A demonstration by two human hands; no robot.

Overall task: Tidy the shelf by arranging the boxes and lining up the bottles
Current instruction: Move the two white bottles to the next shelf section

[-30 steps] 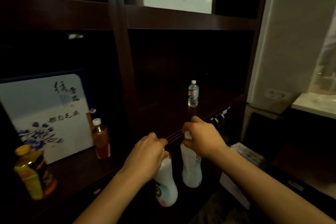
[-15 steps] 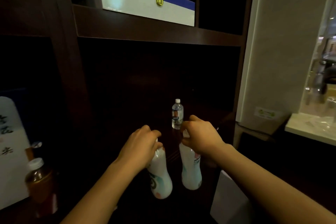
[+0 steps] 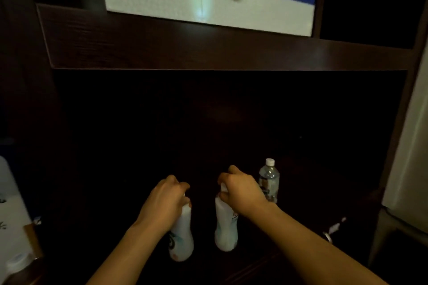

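My left hand (image 3: 163, 203) grips the neck of a white printed bottle (image 3: 181, 238), and my right hand (image 3: 240, 191) grips the top of a second white bottle (image 3: 225, 230). Both bottles hang upright, side by side, over the dark lower shelf (image 3: 231, 136). A small clear water bottle (image 3: 268, 180) with a white cap stands on that shelf just right of my right hand. A white box with a blue lid and gold clasp (image 3: 208, 0) sits on the shelf above.
At the left edge are a white box with dark print (image 3: 9, 215) and the white cap of an amber bottle (image 3: 17, 261). A dark upright post (image 3: 23, 76) divides the shelf. A pale wall (image 3: 412, 146) runs down the right side.
The view has closed in on the shelf and shifted right. Both hands have carried their bottles forward into the lower compartment, close to the water bottle.
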